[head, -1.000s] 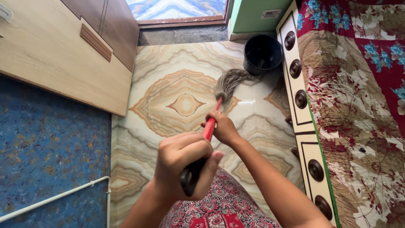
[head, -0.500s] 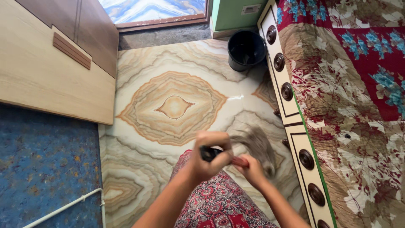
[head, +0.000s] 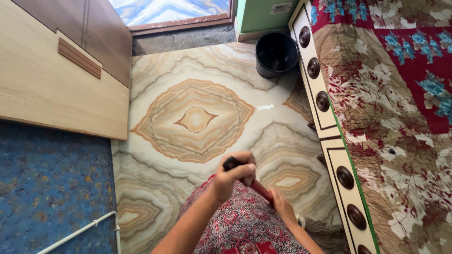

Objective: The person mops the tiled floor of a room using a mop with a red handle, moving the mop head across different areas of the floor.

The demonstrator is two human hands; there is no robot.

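- A round black plastic bucket stands on the marbled beige floor tiles, well ahead of my hands.
- A floral red bedspread lies to my right.
- A speckled blue surface sits to my left.

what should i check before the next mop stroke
1. Left hand on the handle top: ok.
2. Right hand lower on the handle: ok.
3. Mop head on the floor by the bed frame: ok.
4. Bucket clear of the mop, upright in the far corner: ok.
5. Water in the bucket: cannot tell.
6. Floor ahead free of things: ok.
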